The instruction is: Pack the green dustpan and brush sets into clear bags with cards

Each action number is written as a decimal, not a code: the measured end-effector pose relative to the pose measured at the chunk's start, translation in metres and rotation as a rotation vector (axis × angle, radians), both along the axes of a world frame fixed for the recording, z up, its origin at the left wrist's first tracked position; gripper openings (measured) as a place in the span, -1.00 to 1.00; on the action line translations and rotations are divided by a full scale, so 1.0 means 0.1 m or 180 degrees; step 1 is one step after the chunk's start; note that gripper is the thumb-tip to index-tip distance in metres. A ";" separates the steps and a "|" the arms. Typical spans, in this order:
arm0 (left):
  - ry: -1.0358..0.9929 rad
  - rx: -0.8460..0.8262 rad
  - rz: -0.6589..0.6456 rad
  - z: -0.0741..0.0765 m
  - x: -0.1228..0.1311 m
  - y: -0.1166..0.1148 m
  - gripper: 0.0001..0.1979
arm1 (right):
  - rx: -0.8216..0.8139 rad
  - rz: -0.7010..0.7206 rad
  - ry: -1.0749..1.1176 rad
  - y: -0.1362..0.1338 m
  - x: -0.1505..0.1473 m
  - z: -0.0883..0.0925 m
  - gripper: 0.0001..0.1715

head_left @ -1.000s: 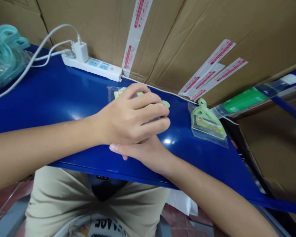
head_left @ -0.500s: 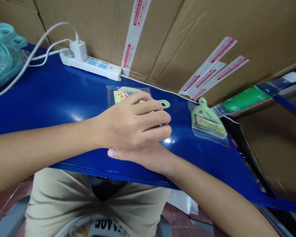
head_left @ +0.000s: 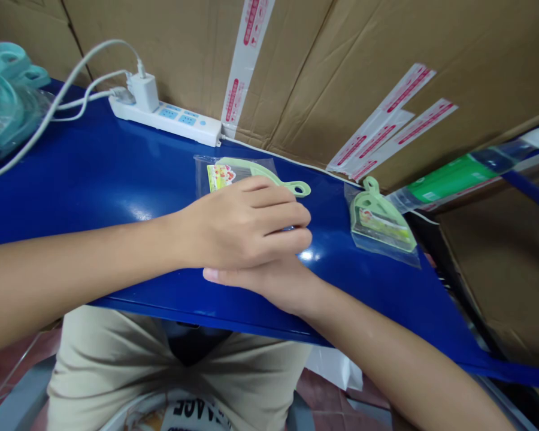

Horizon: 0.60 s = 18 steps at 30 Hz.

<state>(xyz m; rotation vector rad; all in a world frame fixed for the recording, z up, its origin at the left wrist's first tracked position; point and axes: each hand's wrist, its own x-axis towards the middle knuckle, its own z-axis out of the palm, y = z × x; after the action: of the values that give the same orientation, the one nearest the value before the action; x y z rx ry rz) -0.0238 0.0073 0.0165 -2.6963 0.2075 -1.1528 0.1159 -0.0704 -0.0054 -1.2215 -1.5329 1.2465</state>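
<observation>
Head view, left hand (head_left: 242, 224) slid lower — fingers (head_left: 269, 203) pressed together over bagged green dustpan (head_left: 256, 169), right hand (head_left: 269, 284) beneath

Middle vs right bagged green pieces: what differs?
The middle bagged green handled piece lies partly under the left hand; the right bagged green piece is uncovered. The middle one's handle points right, the right one's toward the carton. Both are pale green plastic in clear bags on the blue top.
</observation>
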 end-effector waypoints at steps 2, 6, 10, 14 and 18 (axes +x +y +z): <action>0.0088 -0.0276 0.0066 0.01 0.01 -0.03 -0.62 | -0.0107 -0.0112 0.0064 -0.01 -0.01 0.01 -0.75; -0.0069 -0.0995 0.0066 0.01 0.03 -0.04 -0.69 | -0.0241 0.0068 0.0397 -0.10 -0.02 0.05 -0.51; -0.0664 -0.2897 0.0024 -0.04 0.06 0.05 -0.80 | -0.0249 -0.0219 0.1353 -0.11 0.06 0.22 -0.25; -0.1034 -0.5589 -0.0332 -0.05 0.09 0.13 -0.80 | 0.0089 -0.0684 0.1535 0.03 0.20 0.33 -0.43; -0.0686 -0.6372 -0.0627 -0.04 0.07 0.16 -0.62 | 0.0236 -0.0717 0.1432 0.13 0.26 0.24 -0.61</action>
<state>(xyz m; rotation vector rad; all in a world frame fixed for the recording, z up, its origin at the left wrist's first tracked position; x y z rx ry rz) -0.0172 0.0231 0.0125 -3.7530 -1.5912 -2.5365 0.1418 -0.0577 0.0189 -0.9539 -1.0733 1.2028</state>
